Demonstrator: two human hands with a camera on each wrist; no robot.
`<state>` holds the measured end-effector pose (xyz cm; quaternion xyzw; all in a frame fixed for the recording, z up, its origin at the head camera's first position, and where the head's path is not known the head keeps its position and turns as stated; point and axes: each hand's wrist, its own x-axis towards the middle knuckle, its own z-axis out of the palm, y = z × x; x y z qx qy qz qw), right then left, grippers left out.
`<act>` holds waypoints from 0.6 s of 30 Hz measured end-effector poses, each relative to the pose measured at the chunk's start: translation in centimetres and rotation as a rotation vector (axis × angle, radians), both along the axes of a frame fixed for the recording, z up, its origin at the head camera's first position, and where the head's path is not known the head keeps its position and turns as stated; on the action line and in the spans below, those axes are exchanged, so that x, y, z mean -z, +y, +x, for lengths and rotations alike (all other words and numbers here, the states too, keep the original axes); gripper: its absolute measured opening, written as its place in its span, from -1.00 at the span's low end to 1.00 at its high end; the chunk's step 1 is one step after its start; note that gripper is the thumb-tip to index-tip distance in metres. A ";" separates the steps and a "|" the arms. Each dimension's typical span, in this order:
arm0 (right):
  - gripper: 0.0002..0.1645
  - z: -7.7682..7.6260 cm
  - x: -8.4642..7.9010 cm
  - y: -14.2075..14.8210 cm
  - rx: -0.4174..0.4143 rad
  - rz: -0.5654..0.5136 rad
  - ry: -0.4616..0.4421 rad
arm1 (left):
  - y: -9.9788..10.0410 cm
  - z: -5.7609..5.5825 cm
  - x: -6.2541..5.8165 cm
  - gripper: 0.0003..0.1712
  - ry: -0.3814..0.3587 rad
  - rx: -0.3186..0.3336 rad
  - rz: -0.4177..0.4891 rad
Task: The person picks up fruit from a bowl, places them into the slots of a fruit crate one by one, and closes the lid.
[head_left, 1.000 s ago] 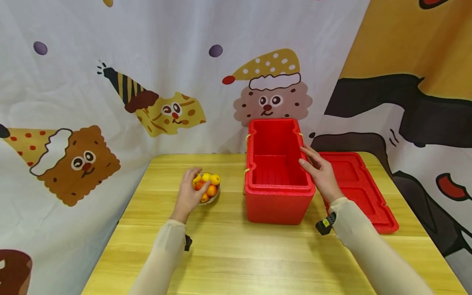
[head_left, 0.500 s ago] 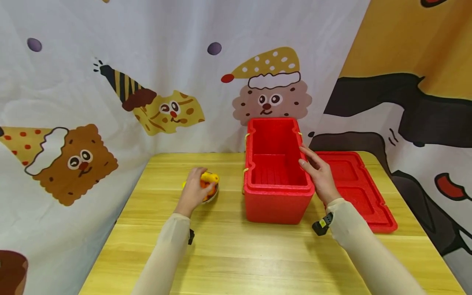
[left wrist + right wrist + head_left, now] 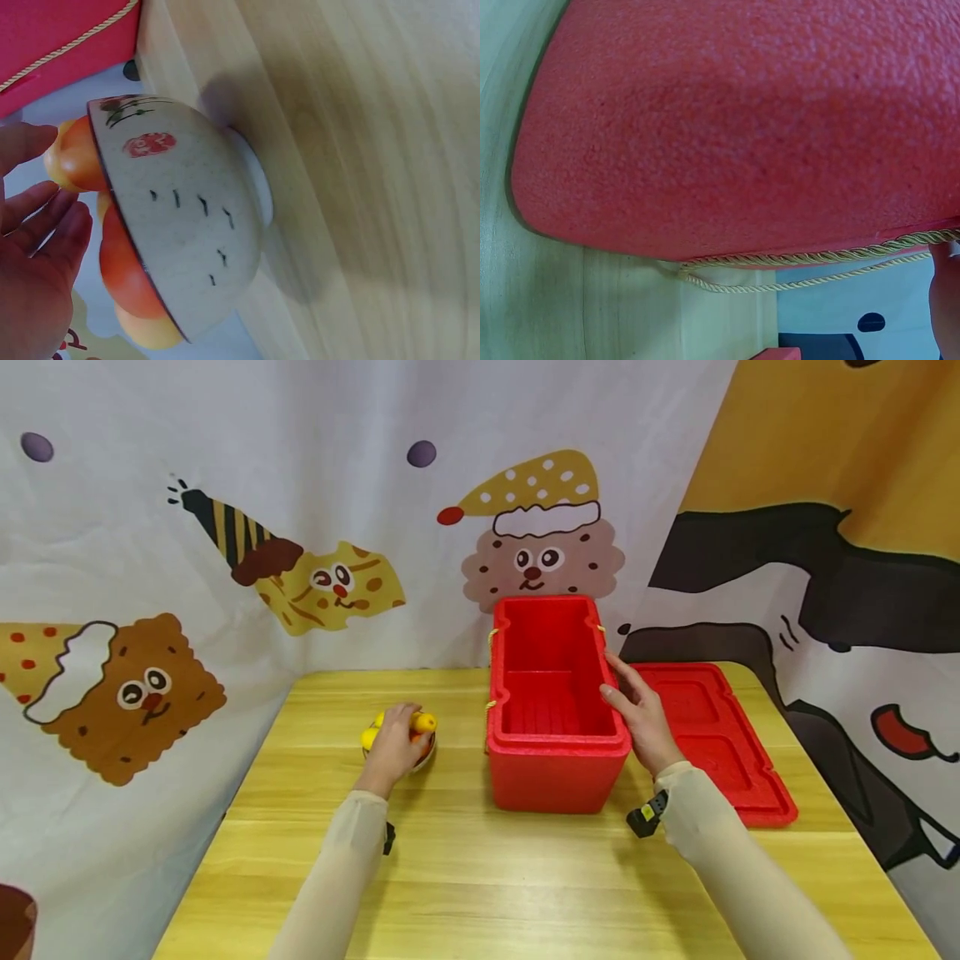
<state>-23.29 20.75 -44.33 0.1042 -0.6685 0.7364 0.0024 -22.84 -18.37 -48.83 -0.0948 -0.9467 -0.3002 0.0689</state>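
Observation:
My left hand [image 3: 395, 743] reaches over a small patterned bowl [image 3: 184, 217] of fruit on the wooden table. In the left wrist view its thumb and fingers close around a lemon [image 3: 423, 722] at the bowl's right side. Orange fruits [image 3: 127, 262] and more yellow ones sit in the bowl, partly covered by the hand in the head view. My right hand [image 3: 643, 720] rests on the right rim of a red open-topped box [image 3: 558, 777], fingers extended along the edge. The right wrist view shows mostly the box's side, with a fingertip beside its gold cord [image 3: 840, 257].
A red lid [image 3: 712, 735] lies flat on the table [image 3: 480, 877], right of the box and behind my right arm. A cartoon-printed cloth [image 3: 315, 460] hangs at the table's back edge. The box stands to the right of the bowl.
My left hand has lowered onto the fruit, its fingers drawing in around the lemon. My right hand has stayed on the box rim. The head view has shifted slightly.

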 end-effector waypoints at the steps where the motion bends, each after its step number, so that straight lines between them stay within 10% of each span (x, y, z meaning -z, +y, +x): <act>1: -0.29 0.0 0.0 0.0 0.003 0.004 -0.004 | 0.0 0.0 0.1 -0.50 -0.004 -0.001 -0.005; 18: -0.30 -0.1 0.1 0.0 0.014 0.013 0.000 | -0.4 -0.3 0.4 -0.57 -0.003 -0.013 -0.022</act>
